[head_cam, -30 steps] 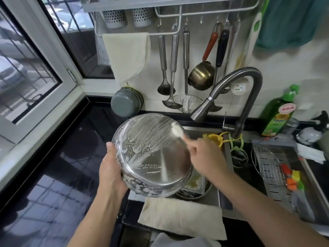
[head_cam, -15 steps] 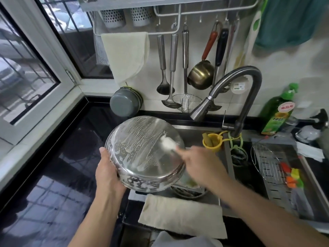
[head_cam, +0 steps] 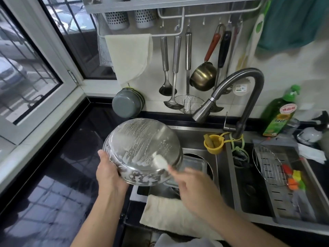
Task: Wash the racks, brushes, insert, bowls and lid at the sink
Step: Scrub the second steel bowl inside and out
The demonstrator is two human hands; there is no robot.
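Observation:
A steel bowl (head_cam: 142,148) is held bottom-up over the left edge of the sink (head_cam: 220,175), its outside streaked with white suds. My left hand (head_cam: 108,173) grips its lower left rim. My right hand (head_cam: 194,186) holds a white sponge (head_cam: 160,161) against the bowl's lower right side. More dishes (head_cam: 194,163) lie in the left basin under the bowl, partly hidden. A wire rack (head_cam: 268,164) and small coloured brushes (head_cam: 293,177) lie on the grey drain tray (head_cam: 284,202) over the right basin.
The faucet (head_cam: 229,97) arches above the sink. A yellow cup (head_cam: 213,143) hangs at its base. A green detergent bottle (head_cam: 279,114) stands at the right. Utensils (head_cam: 187,72) hang on the wall. A cloth (head_cam: 178,214) lies over the front edge. Black counter (head_cam: 53,175) spreads to the left.
The bowl has dropped lower and tilted more bottom-up. My right hand with the sponge has swept from the bowl's upper right down to its lower right side.

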